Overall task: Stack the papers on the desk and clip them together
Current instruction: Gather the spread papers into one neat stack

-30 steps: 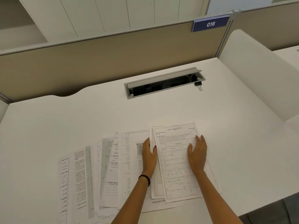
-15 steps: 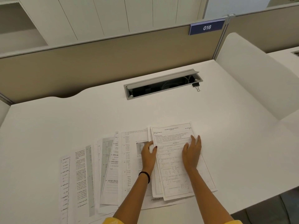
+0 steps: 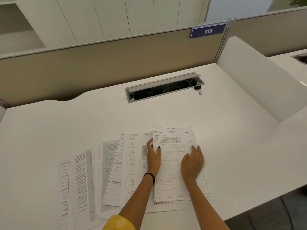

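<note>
papers (image 3: 114, 171): print unreadable, lower edges cropped | left hand (image 3: 153, 156): grip unclear

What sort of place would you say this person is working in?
Probably an open-plan office or study-hall workstation: a white desk fenced by a beige partition carrying a numbered sign, 016, with a cable tray set into the desktop.

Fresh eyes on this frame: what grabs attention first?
A fan of printed papers spreads over the near-left desk, and both hands meet at its right end: the right hand lies flat on the top sheet, the left hand sits at that sheet's left edge. Farther back, a black binder clip lies beside the right end of the open cable tray, untouched.
</note>
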